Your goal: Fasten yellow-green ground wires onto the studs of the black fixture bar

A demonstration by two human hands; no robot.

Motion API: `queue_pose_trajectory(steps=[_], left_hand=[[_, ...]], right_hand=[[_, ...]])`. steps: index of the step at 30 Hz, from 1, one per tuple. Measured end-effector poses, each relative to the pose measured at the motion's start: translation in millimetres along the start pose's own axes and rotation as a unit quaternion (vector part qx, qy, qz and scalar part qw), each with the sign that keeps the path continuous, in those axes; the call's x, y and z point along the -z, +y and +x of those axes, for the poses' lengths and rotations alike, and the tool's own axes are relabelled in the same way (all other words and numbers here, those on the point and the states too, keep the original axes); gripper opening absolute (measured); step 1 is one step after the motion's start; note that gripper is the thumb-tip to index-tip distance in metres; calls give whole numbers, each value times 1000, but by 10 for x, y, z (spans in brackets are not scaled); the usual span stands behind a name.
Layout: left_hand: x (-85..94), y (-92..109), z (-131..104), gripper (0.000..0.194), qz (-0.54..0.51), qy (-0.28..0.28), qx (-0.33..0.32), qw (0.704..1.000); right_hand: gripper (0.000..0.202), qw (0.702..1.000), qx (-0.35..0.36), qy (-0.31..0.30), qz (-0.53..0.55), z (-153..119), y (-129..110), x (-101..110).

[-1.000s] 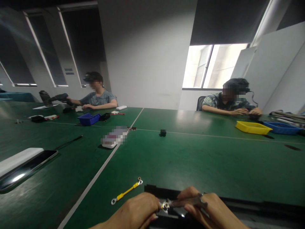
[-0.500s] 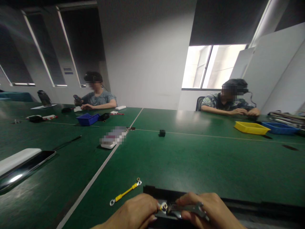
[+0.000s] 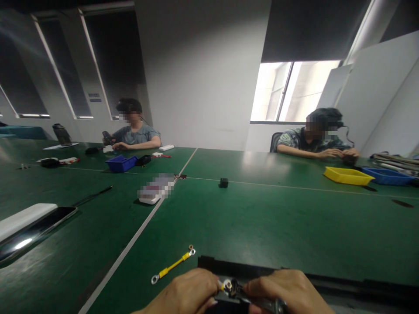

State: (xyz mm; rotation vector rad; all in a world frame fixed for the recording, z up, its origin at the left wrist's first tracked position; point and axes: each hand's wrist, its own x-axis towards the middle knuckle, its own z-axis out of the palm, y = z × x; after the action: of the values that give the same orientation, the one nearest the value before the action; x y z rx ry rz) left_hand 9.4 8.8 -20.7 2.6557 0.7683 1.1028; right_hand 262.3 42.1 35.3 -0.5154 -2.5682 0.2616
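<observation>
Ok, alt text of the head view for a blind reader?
A person's right hand holds a wrench near a brass nut; the left hand pinches an adjoining ring terminal. A yellow ring-terminal cable lies on the green table; two people sit opposite.

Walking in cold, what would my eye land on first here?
Probably the ring-ended yellow cable, vivid on the green table, just beyond the left hand. Next, at the bottom centre, the right hand holds a metal tool near a shiny nut. Farther off, the yellow tray at the right stands out too.
</observation>
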Motion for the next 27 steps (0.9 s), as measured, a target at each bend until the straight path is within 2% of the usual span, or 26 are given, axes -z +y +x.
queue_pose_trajectory(steps=[5,10,18,22,24,27], left_hand=[[40,25,-7,37,-8,-25,24,999],[53,37,-7,37,-14,-24,26,999],[44,15,3,37,7,-21,15,1000],[34,6,-14,36,1,-11,9,1000],[24,-6,-25,35,-1,-13,15,1000],[13,-31,-39,37,-2,-26,27,999]], right_hand=[[30,999,25,5,-22,52,-67,32],[38,999,28,18,-40,51,-105,60],[36,998,-48,-12,-24,46,-149,165],[33,995,-100,13,-6,48,-164,183],[34,994,-108,10,-5,40,-135,161],[42,997,-69,-17,-10,21,-49,85]])
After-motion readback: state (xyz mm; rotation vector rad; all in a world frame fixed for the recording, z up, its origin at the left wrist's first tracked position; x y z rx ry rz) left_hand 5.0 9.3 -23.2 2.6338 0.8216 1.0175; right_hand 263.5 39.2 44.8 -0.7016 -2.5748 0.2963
